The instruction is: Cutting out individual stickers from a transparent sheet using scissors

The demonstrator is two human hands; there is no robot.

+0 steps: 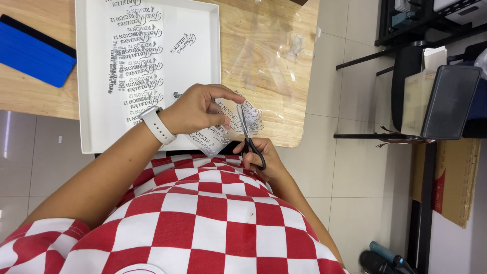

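Head view: wooden table (pixel 284 56) across the top, pale grain, rounded near corner at the right. On it a white tray (pixel 203 61), square and shallow with a raised rim, reaching the table's near edge; inside, loose strips of clear film (pixel 137 61) printed with dark script, piled toward the tray's left side. Flat blue squeegee (pixel 33 50) with a black top edge by the table's left edge, well apart from the tray. Crumpled clear plastic (pixel 274 50) right of the tray, glossy and nearly see-through. Beyond the table's right edge, grey floor tiles, a black chair (pixel 446 101) and brown cardboard (pixel 454 177).

Printed film strip (pixel 223 129) over the table's near edge, just in front of the tray's near right corner: thin, bendy, transparent, rows of dark lettering. Left hand (pixel 195 109), white watch on the wrist, fingers pinching the strip's upper part. Right hand (pixel 261 157) closed through the black loops of scissors (pixel 248 134), steel blades slightly parted, lying against the strip. Red and white checked shirt filling the bottom.
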